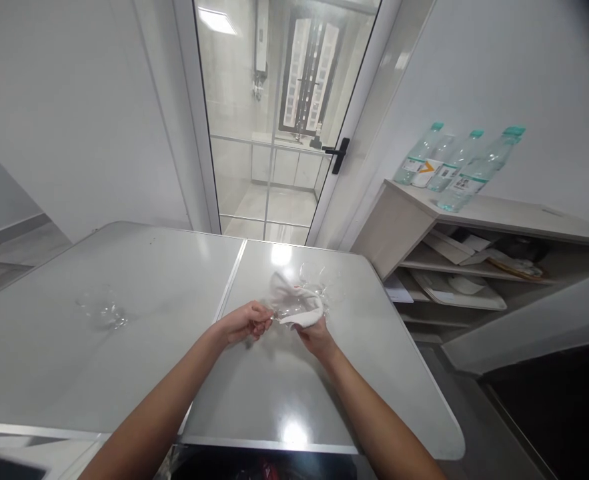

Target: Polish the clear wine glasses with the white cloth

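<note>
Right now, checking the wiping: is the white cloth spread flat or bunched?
Bunched: the white cloth is wadded against the clear glass, between left hand and right hand.

A grey table (139,373) with a seam down its middle filled the foreground, and a small clear glass (101,310) stood alone on its left half. Behind the table there was a glass door (274,133) with a black handle (337,155). To the right stood a pale wooden shelf unit (399,223). Several plastic water bottles (457,170) with teal caps stood close together on its top, and papers (461,283) lay on the open shelves below.
</note>
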`<state>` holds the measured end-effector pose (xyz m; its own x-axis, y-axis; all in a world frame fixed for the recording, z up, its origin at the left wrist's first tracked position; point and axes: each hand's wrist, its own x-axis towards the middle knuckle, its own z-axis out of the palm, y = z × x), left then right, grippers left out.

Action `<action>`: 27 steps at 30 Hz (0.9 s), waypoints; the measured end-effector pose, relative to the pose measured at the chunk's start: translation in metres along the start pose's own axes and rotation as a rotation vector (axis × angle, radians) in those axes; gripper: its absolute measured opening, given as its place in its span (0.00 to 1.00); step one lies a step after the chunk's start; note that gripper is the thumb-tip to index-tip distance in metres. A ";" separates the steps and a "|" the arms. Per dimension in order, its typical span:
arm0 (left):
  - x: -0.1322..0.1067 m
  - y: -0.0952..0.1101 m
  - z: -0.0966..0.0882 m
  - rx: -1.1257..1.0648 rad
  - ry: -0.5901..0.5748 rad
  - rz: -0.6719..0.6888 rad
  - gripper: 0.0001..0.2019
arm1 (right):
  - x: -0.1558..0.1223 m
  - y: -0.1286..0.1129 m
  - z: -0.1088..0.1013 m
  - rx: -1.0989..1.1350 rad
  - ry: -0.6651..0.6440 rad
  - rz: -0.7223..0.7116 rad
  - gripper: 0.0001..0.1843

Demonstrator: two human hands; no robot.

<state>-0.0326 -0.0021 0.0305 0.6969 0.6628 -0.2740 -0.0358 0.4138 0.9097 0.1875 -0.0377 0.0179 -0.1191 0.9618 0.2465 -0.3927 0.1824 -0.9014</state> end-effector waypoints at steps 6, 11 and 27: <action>0.003 -0.002 0.007 0.152 0.147 0.193 0.20 | 0.002 -0.006 0.004 0.037 -0.016 0.014 0.46; 0.010 -0.007 0.013 0.366 0.340 0.417 0.22 | 0.006 -0.002 0.017 0.091 0.070 0.054 0.38; 0.018 -0.017 0.022 -0.032 0.089 0.102 0.14 | 0.000 0.010 -0.002 0.070 0.134 0.150 0.26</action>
<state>-0.0038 -0.0107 0.0174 0.6224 0.7544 -0.2084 -0.1271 0.3601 0.9242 0.1852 -0.0351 0.0082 -0.0604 0.9965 0.0575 -0.4427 0.0249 -0.8963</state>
